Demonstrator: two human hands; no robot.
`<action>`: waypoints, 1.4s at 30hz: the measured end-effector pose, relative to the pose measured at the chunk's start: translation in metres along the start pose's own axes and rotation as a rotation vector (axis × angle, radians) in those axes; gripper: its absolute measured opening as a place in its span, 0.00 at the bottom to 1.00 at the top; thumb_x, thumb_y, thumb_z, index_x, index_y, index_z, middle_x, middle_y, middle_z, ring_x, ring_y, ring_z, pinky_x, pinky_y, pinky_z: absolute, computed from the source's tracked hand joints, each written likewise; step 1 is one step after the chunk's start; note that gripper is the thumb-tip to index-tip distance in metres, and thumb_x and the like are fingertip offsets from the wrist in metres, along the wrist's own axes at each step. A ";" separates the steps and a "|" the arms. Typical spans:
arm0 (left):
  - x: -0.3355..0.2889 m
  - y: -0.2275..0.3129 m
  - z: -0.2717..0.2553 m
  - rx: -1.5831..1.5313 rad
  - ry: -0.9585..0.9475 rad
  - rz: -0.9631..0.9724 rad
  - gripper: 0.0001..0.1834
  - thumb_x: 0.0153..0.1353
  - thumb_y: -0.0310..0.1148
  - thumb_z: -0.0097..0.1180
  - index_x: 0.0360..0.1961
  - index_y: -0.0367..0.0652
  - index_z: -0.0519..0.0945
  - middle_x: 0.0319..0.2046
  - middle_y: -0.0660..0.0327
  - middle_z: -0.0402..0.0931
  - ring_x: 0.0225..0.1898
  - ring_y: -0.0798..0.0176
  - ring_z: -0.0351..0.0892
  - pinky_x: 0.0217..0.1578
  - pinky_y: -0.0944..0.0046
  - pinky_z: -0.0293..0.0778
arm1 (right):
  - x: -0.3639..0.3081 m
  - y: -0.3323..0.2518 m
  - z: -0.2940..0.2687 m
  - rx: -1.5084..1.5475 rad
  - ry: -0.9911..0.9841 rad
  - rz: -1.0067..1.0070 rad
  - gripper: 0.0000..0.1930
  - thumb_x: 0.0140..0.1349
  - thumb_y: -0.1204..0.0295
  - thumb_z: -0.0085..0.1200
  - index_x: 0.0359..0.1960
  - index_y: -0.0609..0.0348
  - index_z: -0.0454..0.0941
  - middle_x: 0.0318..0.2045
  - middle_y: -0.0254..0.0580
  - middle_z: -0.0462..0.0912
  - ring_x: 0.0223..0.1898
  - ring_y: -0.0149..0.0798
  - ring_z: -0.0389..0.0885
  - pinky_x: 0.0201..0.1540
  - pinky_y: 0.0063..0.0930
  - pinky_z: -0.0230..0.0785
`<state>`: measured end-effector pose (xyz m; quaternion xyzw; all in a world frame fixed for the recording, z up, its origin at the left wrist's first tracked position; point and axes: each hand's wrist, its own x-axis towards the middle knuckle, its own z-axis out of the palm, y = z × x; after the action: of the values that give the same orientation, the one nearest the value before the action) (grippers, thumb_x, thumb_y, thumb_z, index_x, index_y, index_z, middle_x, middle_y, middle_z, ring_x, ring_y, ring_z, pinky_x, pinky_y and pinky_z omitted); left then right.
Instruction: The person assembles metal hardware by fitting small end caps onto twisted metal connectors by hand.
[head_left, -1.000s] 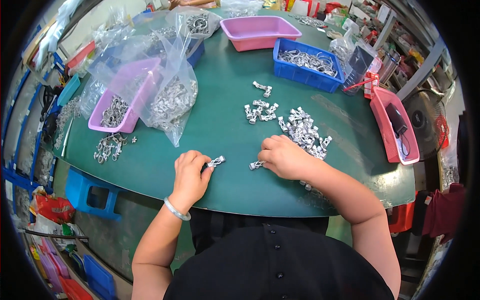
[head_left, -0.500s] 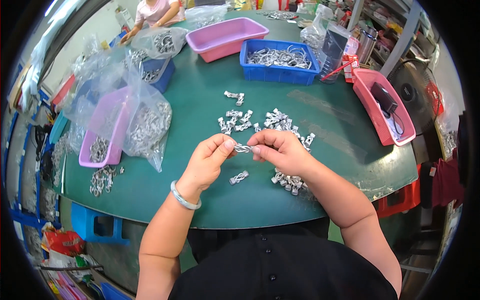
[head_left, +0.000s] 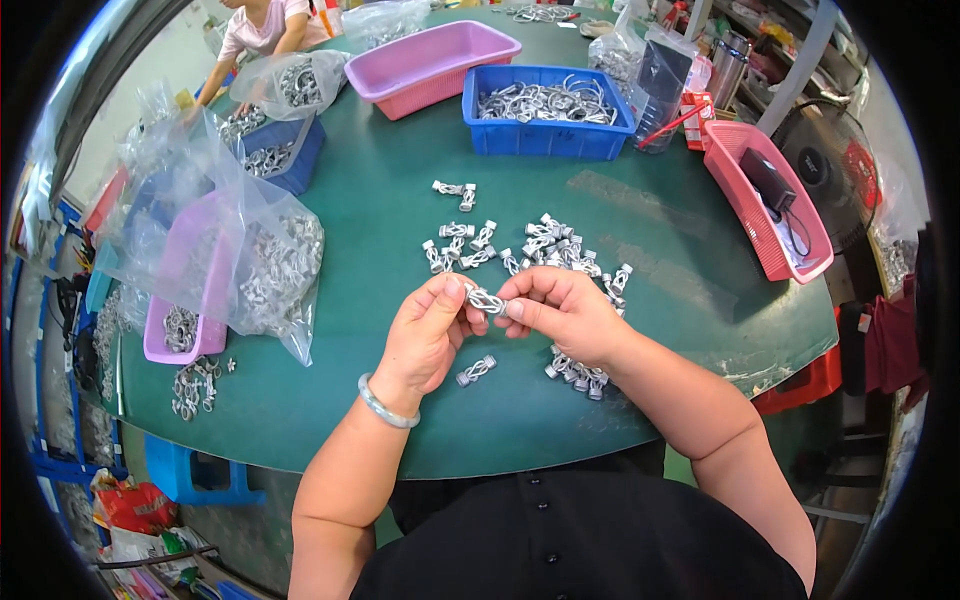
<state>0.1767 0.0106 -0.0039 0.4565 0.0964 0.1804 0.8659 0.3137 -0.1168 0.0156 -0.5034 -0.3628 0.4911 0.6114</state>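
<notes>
Between my two hands is a small silver metal piece (head_left: 486, 301) with twisted strands. My left hand (head_left: 425, 335) pinches its left end between thumb and fingers, and a pale bangle (head_left: 388, 402) circles that wrist. At the other end, my right hand (head_left: 565, 312) grips with thumb and forefinger. A loose pile of similar silver pieces with blocky ends (head_left: 552, 240) lies just beyond my right hand, and more stick out beneath it. One single piece (head_left: 476, 370) rests on the green table nearer to me. Smaller groups of them (head_left: 456, 244) lie beyond my left hand.
A blue bin (head_left: 548, 140) of silver rings stands beyond the pile, beside a pink basket (head_left: 400, 100). Plastic bags of metal parts (head_left: 285, 265) and a purple bin (head_left: 160, 340) crowd the left. Another pink basket (head_left: 780, 262) holds a black device. A co-worker (head_left: 265, 28) sits far left.
The piece between my hands has tilted, its right end now lower, and my fingers have shifted around it. My view has moved slightly. Across the table, the co-worker's arm has moved.
</notes>
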 end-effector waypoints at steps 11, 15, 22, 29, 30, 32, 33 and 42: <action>-0.003 0.002 -0.004 -0.080 0.012 -0.051 0.13 0.64 0.34 0.42 0.43 0.36 0.73 0.31 0.62 0.74 0.34 0.67 0.73 0.41 0.65 0.70 | 0.003 0.006 -0.005 0.130 0.024 0.060 0.08 0.59 0.75 0.49 0.38 0.65 0.73 0.30 0.39 0.79 0.29 0.27 0.75 0.35 0.20 0.69; -0.007 -0.001 -0.001 -0.054 0.002 -0.009 0.13 0.61 0.29 0.47 0.45 0.35 0.73 0.33 0.61 0.75 0.37 0.67 0.73 0.42 0.66 0.70 | 0.001 0.009 -0.005 0.137 0.018 0.065 0.07 0.59 0.75 0.49 0.38 0.64 0.73 0.30 0.38 0.78 0.30 0.28 0.75 0.36 0.21 0.69; -0.007 -0.001 0.008 0.352 -0.012 0.265 0.12 0.55 0.20 0.52 0.42 0.34 0.76 0.37 0.62 0.72 0.36 0.72 0.71 0.39 0.74 0.67 | 0.007 0.014 -0.009 0.134 -0.004 -0.009 0.07 0.58 0.78 0.49 0.38 0.63 0.73 0.33 0.37 0.77 0.34 0.28 0.75 0.40 0.21 0.68; -0.011 -0.005 0.006 0.524 0.000 0.371 0.13 0.54 0.18 0.53 0.42 0.34 0.76 0.37 0.63 0.70 0.37 0.74 0.70 0.37 0.76 0.67 | 0.003 0.020 -0.005 0.133 0.025 -0.072 0.08 0.57 0.79 0.50 0.39 0.63 0.73 0.34 0.36 0.76 0.35 0.28 0.75 0.42 0.21 0.68; -0.010 -0.005 0.006 0.541 0.020 0.370 0.13 0.53 0.18 0.53 0.42 0.34 0.76 0.36 0.63 0.70 0.36 0.73 0.69 0.37 0.75 0.67 | 0.002 0.020 -0.006 0.099 0.044 -0.085 0.08 0.57 0.79 0.50 0.39 0.63 0.73 0.35 0.36 0.76 0.36 0.28 0.75 0.42 0.21 0.68; -0.006 -0.007 0.006 0.518 0.047 0.361 0.14 0.53 0.20 0.54 0.43 0.35 0.76 0.34 0.63 0.70 0.34 0.73 0.68 0.36 0.74 0.66 | 0.003 0.017 -0.008 -0.014 0.091 -0.116 0.08 0.56 0.80 0.51 0.38 0.64 0.74 0.35 0.36 0.76 0.36 0.27 0.74 0.40 0.19 0.67; -0.006 -0.006 0.005 0.521 0.040 0.361 0.14 0.53 0.20 0.54 0.43 0.35 0.76 0.34 0.63 0.70 0.34 0.73 0.68 0.36 0.74 0.66 | 0.003 0.016 -0.008 -0.012 0.096 -0.122 0.08 0.56 0.80 0.51 0.38 0.64 0.74 0.35 0.36 0.76 0.36 0.27 0.74 0.40 0.19 0.67; -0.004 -0.011 -0.002 0.263 0.057 0.200 0.16 0.59 0.23 0.49 0.49 0.33 0.70 0.40 0.59 0.74 0.42 0.68 0.73 0.46 0.68 0.69 | 0.002 0.010 -0.006 -0.549 0.156 -0.616 0.11 0.50 0.84 0.54 0.37 0.64 0.74 0.35 0.39 0.75 0.33 0.30 0.74 0.38 0.23 0.67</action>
<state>0.1749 0.0049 -0.0145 0.5680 0.0979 0.2645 0.7732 0.3178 -0.1163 0.0041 -0.5514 -0.5664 0.1308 0.5983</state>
